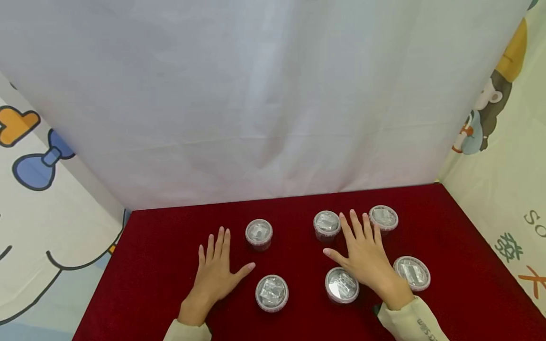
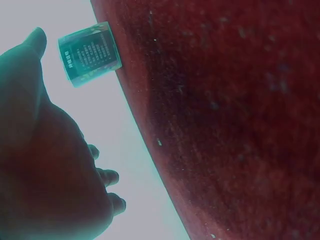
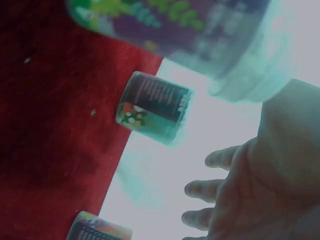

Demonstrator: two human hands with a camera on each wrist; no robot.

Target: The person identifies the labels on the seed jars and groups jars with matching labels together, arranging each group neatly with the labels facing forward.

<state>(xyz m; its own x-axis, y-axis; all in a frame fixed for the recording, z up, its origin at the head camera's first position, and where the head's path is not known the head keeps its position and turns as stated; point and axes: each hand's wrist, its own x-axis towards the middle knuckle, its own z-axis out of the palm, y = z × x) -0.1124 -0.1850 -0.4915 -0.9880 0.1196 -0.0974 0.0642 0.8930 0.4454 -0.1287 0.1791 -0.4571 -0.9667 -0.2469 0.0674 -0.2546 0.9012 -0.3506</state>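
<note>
Several small round tubs with clear lids and silvery packets under them stand on a dark red cloth (image 1: 170, 246). My left hand (image 1: 213, 279) is held palm down over the left part, fingers straight, thumb stretched toward the near-left tub (image 1: 271, 293). A far-left tub (image 1: 259, 234) is beyond its thumb. Fingers spread, my right hand (image 1: 367, 258) hovers among the other tubs and holds nothing. Its fingertips reach between the far-middle tub (image 1: 327, 223) and far-right tub (image 1: 383, 218). Near its wrist are the near-middle tub (image 1: 342, 285) and near-right tub (image 1: 411, 273).
A pale curtain (image 1: 256, 104) hangs along the back edge of the cloth. Printed panels with cartoon figures flank it, one at left (image 1: 51, 227) and one at right (image 1: 503, 189). Printed labels show on the tub sides in the right wrist view, as on one tub (image 3: 155, 107).
</note>
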